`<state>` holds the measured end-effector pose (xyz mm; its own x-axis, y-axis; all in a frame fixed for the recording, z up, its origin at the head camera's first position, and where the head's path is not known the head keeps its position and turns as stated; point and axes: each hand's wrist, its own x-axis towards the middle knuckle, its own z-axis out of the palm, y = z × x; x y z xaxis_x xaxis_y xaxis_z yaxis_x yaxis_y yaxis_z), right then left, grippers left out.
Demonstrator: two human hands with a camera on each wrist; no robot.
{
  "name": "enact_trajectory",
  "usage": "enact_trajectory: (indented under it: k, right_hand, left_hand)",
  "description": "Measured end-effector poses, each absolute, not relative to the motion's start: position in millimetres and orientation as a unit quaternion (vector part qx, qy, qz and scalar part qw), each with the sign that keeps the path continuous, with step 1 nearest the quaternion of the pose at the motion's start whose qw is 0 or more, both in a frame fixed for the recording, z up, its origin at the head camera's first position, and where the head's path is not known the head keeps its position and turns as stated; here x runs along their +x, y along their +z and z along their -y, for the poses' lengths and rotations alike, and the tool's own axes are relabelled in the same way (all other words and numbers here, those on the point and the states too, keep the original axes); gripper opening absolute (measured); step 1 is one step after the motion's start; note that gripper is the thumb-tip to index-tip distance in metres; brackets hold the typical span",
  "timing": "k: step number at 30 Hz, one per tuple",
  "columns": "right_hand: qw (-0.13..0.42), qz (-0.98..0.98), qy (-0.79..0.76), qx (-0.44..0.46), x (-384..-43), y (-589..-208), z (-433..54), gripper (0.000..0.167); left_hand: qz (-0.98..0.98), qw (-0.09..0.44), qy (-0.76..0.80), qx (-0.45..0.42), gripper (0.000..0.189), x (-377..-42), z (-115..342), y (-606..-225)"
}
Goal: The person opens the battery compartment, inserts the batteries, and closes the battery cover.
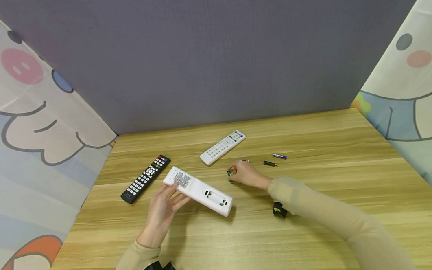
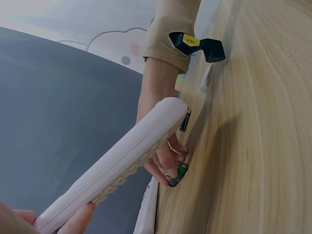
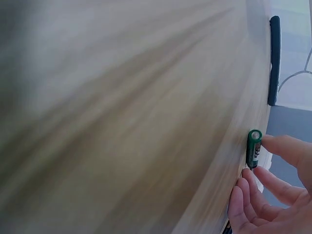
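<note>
My left hand [image 1: 162,206] grips a white remote control [image 1: 197,190] by one end, its back turned up. A bare battery slot [image 1: 215,198] shows near the far end of that back, with no cover over it. In the left wrist view, the remote's buttoned side [image 2: 122,178] faces down toward the table. To the right of the remote, my right hand [image 1: 248,174] pinches a green battery [image 3: 254,148] between thumb and index finger, close over the wood. The other fingers [image 3: 239,204] of that hand curl beside it, low at the table.
A black remote [image 1: 145,179] lies left of my left hand, and a second white remote [image 1: 222,147] lies buttons up behind. Beyond my right hand are a dark battery [image 1: 270,164], a purple-blue one [image 1: 280,156] and another [image 1: 244,161] partly hidden. A grey panel [image 1: 212,61] borders the table's back.
</note>
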<state>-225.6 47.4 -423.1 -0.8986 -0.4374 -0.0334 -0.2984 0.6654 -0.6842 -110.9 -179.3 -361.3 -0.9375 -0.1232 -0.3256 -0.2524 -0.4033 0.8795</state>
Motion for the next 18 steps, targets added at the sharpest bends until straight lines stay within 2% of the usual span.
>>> enact_trajectory:
  k: [9,18]
  right_hand:
    - [0.108,-0.914,-0.335,-0.203,-224.7,-421.6,-44.2,0.02]
    - [0.102,-0.912,-0.335,-0.215,-223.8,-421.8,-45.5,0.017]
  left_hand:
    - [-0.545,0.042,0.819,-0.175,0.042,-111.6,179.2,-362.2]
    - [-0.545,0.042,0.818,-0.178,0.041,-111.9,179.3,-363.1]
